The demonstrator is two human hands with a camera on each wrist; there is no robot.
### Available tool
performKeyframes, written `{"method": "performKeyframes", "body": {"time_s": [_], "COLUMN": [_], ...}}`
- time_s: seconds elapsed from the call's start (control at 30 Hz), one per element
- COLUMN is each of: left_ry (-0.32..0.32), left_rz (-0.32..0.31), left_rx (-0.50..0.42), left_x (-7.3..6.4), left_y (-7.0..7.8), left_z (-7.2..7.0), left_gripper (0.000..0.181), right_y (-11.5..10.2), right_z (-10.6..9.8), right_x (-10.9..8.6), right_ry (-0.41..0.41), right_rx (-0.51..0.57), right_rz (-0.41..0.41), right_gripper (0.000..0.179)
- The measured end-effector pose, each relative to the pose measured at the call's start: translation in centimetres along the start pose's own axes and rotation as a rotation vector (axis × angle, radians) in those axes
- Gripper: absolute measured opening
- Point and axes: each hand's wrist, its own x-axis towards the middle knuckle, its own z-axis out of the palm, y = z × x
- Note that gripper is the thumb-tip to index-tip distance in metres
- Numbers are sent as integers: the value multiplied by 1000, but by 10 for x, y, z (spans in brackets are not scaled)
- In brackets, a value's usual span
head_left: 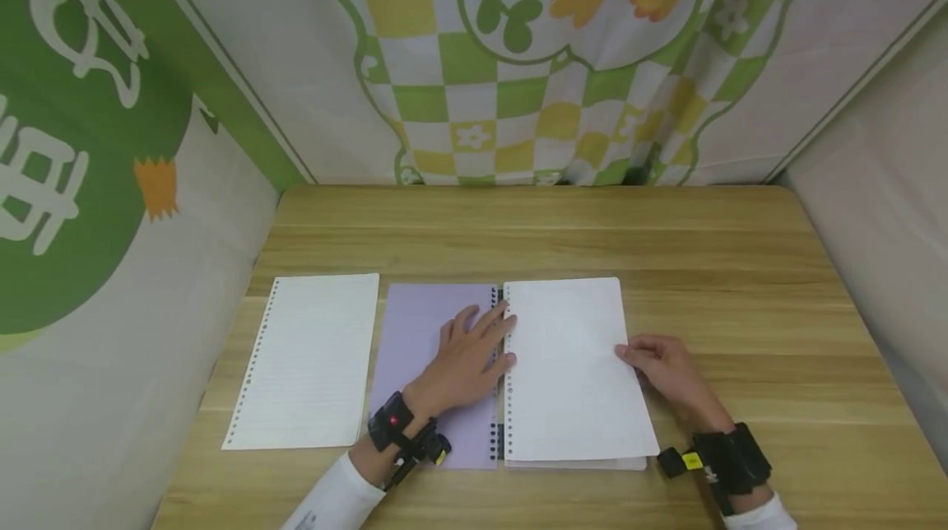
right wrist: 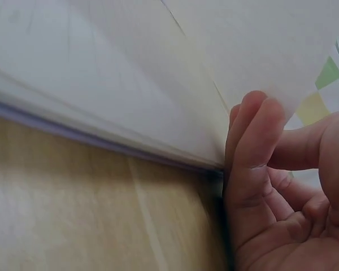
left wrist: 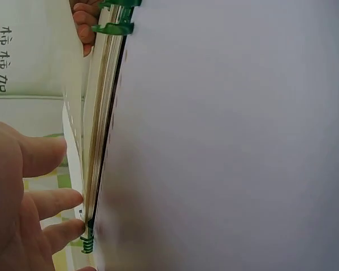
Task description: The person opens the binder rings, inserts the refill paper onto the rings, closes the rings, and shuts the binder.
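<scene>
A loose-leaf binder lies unfolded, its purple cover [head_left: 415, 324] on the left. White punched paper [head_left: 570, 398] is stacked on the right half, the top sheet slightly askew over the pages beneath. My left hand [head_left: 459, 361] spreads over the cover and spine, its fingertips touching the punched edge of the sheet. In the left wrist view, green binder rings [left wrist: 114, 27] stand at the spine near those fingers [left wrist: 53, 202]. At the sheet's right edge my right hand [head_left: 670, 369] pinches the paper between thumb and fingers; the right wrist view shows this sheet [right wrist: 260, 51] lifted off the stack.
Left of the binder lies a separate punched, lined sheet or stack of paper [head_left: 311, 365]. Everything rests on a wooden table [head_left: 548, 225]. Fabric curtains [head_left: 474, 102] hang behind it and at both sides.
</scene>
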Motion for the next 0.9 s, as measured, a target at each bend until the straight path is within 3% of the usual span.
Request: {"method": "performKeyframes", "body": {"time_s": [0.6,0.9], "left_ry": [-39,-41], "left_rz": [-31,-24], "left_rx": [48,86], "left_x": [6,1], "left_y": [1,3], "left_z": [1,1], "left_gripper": [62,62], "right_y": [0,-4], "right_z": [-7,-7], "right_x": [3,2], "right_ry": [-44,-54], "right_rx": [1,-9], "right_rz": [-5,14], "right_gripper": [39,43]}}
